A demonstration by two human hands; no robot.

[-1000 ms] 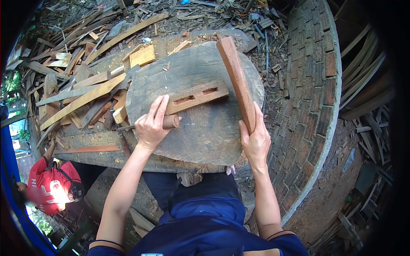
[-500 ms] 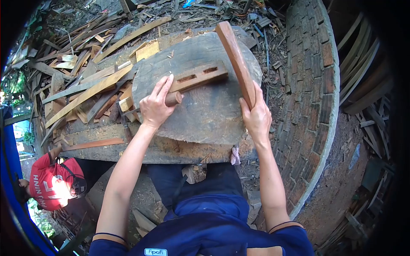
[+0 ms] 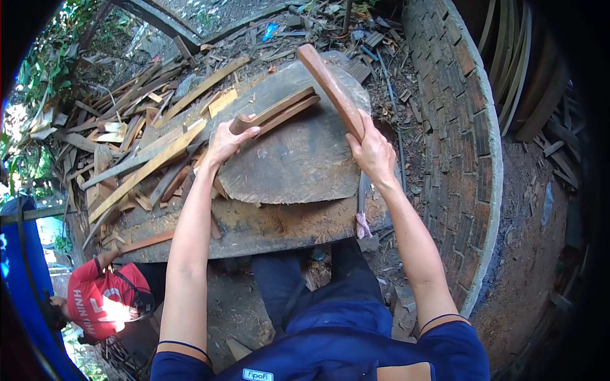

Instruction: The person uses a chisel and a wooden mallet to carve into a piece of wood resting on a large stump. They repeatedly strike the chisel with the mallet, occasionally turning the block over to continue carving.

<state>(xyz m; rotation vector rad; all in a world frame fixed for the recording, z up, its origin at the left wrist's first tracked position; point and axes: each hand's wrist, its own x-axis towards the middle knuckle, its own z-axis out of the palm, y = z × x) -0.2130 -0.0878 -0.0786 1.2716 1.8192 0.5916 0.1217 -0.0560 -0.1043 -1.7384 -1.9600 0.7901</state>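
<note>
Checking both grips: L grip (image 3: 222, 143) was closed round a round wooden handle (image 3: 241, 124), blunt end up & exposed past the fingers, poss. so the end stayed accessible. Any blade below: n/v, so tool type not confirmed. R grip (image 3: 373, 149) was clamped on the near end of a wooden bar (image 3: 330, 86); its free length ran up & inward, over the far R part of the slab. Low hold poss. chosen for reach & swing weight.

Grooved block (image 3: 286, 109) lay just beyond L grip, angled up toward the bar, w/ near end by the L fingers; firm contact there cannot be confirmed. It appeared turned on its side, long groove facing the wearer, prob. for access or a look at that face.

Round slab (image 3: 292, 171) was under the block, btwn & below both grips, prob. as a solid, raised work surface. Table (image 3: 279, 232) carried the slab, its edge nearer the wearer than either grip. Pale cloth (image 3: 363, 227) hung at that edge, nearer the wearer than R grip.

Scrap wood (image 3: 143, 159) was heaped L of L grip, prob. kept off the slab. Brick stack (image 3: 454, 146) stood R of R grip. Co-worker (image 3: 105, 301), red shirt, was well L of L grip, w/ one hand at a reddish strip (image 3: 149, 241).
</note>
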